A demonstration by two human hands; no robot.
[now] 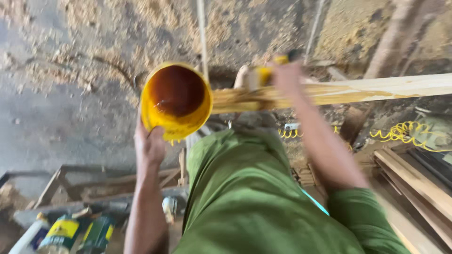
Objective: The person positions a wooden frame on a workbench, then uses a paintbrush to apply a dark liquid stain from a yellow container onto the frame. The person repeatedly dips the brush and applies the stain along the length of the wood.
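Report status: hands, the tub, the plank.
Left hand holds yellow tub of dark brown liquid. Right hand grips brush, blurred, on the long wooden plank. Nothing blocking the plank; sawdust on the floor.

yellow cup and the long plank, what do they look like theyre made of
The yellow cup looks like plastic: thin glossy wall, smeared, holding dark brown liquid. The long plank looks like bare pale wood with visible grain, its left part wet and yellowish where the blurred brush in the right hand passes.
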